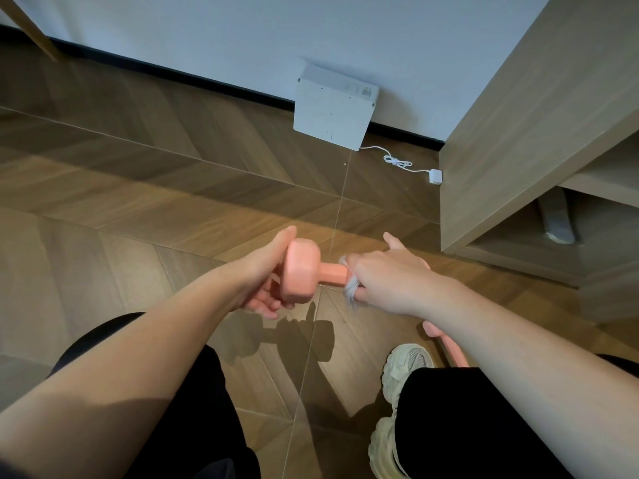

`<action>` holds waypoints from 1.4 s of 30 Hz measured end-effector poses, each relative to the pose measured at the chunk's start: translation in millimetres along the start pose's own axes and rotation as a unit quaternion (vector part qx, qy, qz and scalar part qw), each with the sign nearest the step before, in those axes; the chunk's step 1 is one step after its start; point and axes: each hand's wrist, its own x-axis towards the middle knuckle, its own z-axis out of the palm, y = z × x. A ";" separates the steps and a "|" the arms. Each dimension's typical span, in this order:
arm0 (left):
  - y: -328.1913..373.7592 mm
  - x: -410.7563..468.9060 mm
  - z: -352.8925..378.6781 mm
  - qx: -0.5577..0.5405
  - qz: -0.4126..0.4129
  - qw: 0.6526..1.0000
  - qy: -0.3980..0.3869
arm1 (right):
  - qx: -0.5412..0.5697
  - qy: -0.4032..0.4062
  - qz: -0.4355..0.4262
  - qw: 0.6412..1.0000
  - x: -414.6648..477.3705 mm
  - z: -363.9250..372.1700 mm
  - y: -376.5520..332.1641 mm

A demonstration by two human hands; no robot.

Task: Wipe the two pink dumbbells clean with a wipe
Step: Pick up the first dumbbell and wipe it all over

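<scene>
Pink dumbbell [299,271] with rounded heads and a faceted bar hangs roughly level in the air above the brown herringbone wooden floor [138,202], carried between both hands in front of the person's knees. The left hand [262,285] grips the left head, fingers curled under it and thumb laid over the top, apparently to bear the weight and stop it turning. The right hand [390,278] is closed round the bar with a crumpled white wipe [350,288] bunched against it and the forefinger sticking out. That hold suits rubbing along the bar, and it hides the other head altogether. The second pink dumbbell [446,344] lies on the floor under the right forearm, just beside a cream trainer [406,368]. It is mostly covered, and whether it has been wiped cannot be told. At the floor's far edge a flat white box [333,108] leans on the pale wall [207,36], its white cable [397,162] trailing to a small plug [435,176]. A light wooden cabinet [536,133] stands at the floor's right edge, with a grey object [556,219] in its lower opening. None of these is near the hands; only the black-trousered legs [193,409] and the lying dumbbell crowd the work.
</scene>
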 end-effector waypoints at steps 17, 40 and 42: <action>22.8 1.5 7.5 -0.241 0.272 0.921 0.141 | 0.240 -0.014 -0.006 0.971 2.4 -23.0 -3.2; 28.0 3.1 3.4 -0.023 0.128 0.984 0.122 | 0.019 0.056 0.060 0.996 1.8 4.1 -8.7; 20.8 6.6 5.6 0.031 0.057 0.996 0.066 | -0.050 0.067 0.056 0.995 -0.6 5.4 -5.0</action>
